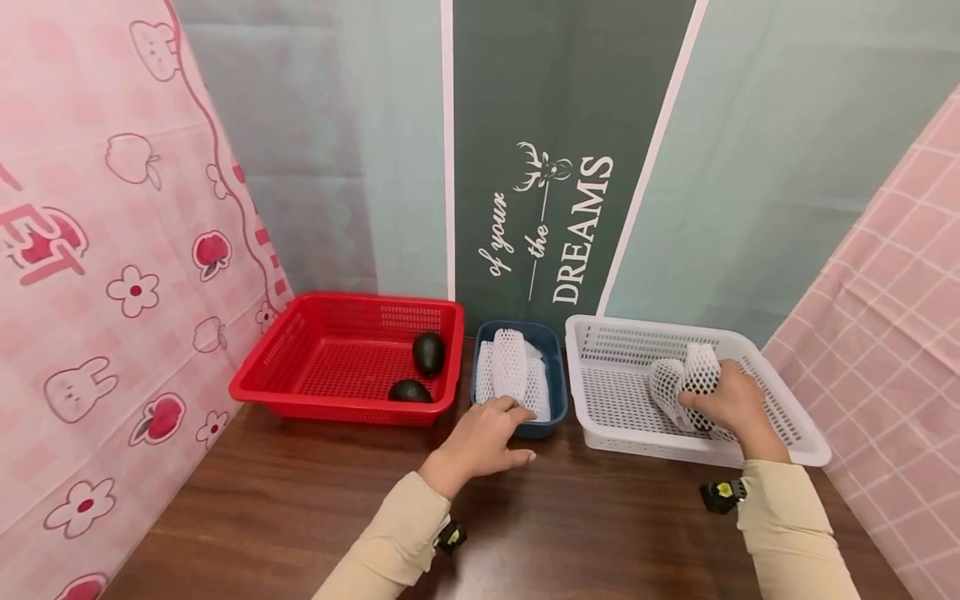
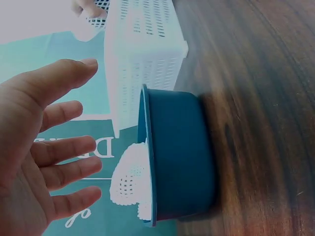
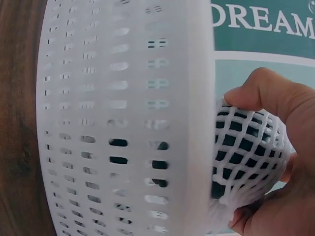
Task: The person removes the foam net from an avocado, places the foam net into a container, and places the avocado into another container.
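In the head view, my right hand grips an avocado in a white foam net inside the white basket. Dark green skin shows through the mesh of the netted avocado in the right wrist view. Another netted fruit lies beside it on the left. My left hand hovers at the near edge of the blue bin, its fingers spread and relaxed, holding nothing. White foam nets fill that bin, and some stick out above the rim.
A red basket stands at the left with two bare avocados, one avocado near its right wall and a second avocado at the front. The brown wooden table extends in front. Patterned cloths hang behind and at both sides.
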The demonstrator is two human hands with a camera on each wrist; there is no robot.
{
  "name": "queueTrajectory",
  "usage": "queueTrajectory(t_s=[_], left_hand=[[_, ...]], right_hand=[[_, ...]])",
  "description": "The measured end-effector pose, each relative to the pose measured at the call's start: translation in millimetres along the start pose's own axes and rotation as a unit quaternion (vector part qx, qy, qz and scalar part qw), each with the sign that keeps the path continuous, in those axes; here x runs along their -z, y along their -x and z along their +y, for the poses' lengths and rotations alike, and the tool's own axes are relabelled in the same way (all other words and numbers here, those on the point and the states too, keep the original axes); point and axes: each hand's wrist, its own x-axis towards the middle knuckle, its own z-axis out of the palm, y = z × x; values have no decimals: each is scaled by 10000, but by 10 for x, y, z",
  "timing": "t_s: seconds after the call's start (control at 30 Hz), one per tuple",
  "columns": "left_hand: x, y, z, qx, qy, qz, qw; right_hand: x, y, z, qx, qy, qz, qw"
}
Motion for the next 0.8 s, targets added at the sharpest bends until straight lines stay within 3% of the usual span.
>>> queueTrajectory(t_s=[0.17,0.53,0.8], left_hand=[[-6,8,2,36,68,-122,9999],[-26,26,-18,11,91,-29,10000],[-31,52,-36,13,76,-4,10000]], right_hand=[[14,2,-56,-101,76,-136,9998],[13,14,-42,426,-355,-164,9983],[15,46,-102,73,-471,-402,9981]])
